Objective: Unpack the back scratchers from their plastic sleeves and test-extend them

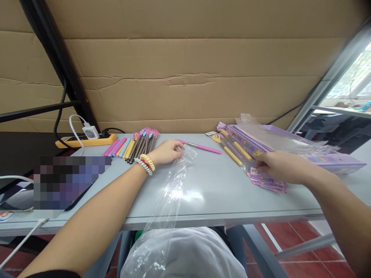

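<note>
My left hand (168,152), with coiled bands on its wrist, pinches the top of a long clear plastic bag (174,189) that hangs over the table edge onto my lap. Just beyond those fingertips lies a pink back scratcher (205,148). My right hand (279,166) has its fingers closed at the upper edge of a fanned stack of pink-purple printed cards (268,182); the fingertips are partly hidden. To the left of that hand are yellow back scratchers (228,151) in clear wrapping. Several back scratchers with pink hand-shaped ends (148,133) lie bunched behind my left wrist.
Purple printed boxes (333,163) and clear plastic bags (269,135) lie at the right. At the left are a yellow power strip (68,143) with a white charger (91,131) and a pixelated area. A cardboard wall (185,77) backs the table (214,193).
</note>
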The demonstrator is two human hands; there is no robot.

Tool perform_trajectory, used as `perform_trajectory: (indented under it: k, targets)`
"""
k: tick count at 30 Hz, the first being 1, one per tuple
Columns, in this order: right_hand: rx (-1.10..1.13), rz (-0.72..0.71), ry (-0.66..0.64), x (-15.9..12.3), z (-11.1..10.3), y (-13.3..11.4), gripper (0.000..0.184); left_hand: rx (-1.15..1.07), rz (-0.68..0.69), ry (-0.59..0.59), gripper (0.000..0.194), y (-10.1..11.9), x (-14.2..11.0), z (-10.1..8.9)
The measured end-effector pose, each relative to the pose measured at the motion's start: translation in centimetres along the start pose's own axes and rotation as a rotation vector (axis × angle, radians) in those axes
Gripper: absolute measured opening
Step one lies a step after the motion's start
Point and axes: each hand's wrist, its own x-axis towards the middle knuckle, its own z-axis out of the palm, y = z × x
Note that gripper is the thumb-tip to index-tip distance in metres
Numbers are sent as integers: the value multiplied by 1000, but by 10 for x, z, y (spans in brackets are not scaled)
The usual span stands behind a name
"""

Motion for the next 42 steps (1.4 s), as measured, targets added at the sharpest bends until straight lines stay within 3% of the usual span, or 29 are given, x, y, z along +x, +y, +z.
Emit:
perform_trajectory:
  k: [2,3,8,11,14,18,21,23,25,30,32,35,37,39,41,42]
  targets:
    - [-212,54,-276,-4,0,-7,16,13,1,-1,28,2,0,0]
    - [-301,82,-352,-5,0,-10,14,21,0,-1,28,3,0,0]
    - [-425,115,-328,-9,-4,-22,18,40,2,6,27,6,-1,0]
    - [-400,3,-201,-7,-5,-37,22,-13,28,28,27,5,-1,1]
    - [-210,-164,-92,1,-4,-72,36,-121,72,50,27,5,-1,2]
    - [248,-258,-135,23,8,-132,69,-257,116,54,25,10,-2,2]
    - [508,-262,-208,39,26,-162,61,-328,153,47,18,10,-1,1]
    - [603,-230,-209,45,38,-168,49,-318,143,36,16,9,-1,-2]
    - [682,-179,-191,47,49,-165,43,-222,88,98,16,9,-2,-9]
    - [752,-134,-171,45,60,-146,39,299,-14,483,17,33,-27,-47]
    - [717,-153,-156,44,59,-146,35,402,-115,501,16,50,-43,-71]
    - [690,-193,-131,43,55,-150,30,636,-425,402,14,60,-69,-117]
    - [674,-224,-119,42,53,-155,28,757,-640,245,13,46,-86,-152]
    - [658,-254,-113,41,51,-158,27,773,-797,115,8,18,-105,-183]
    - [644,-278,-108,40,50,-160,26,750,-968,88,4,-18,-125,-205]
    - [638,-285,-105,39,49,-160,26,728,-1007,147,6,-37,-136,-211]
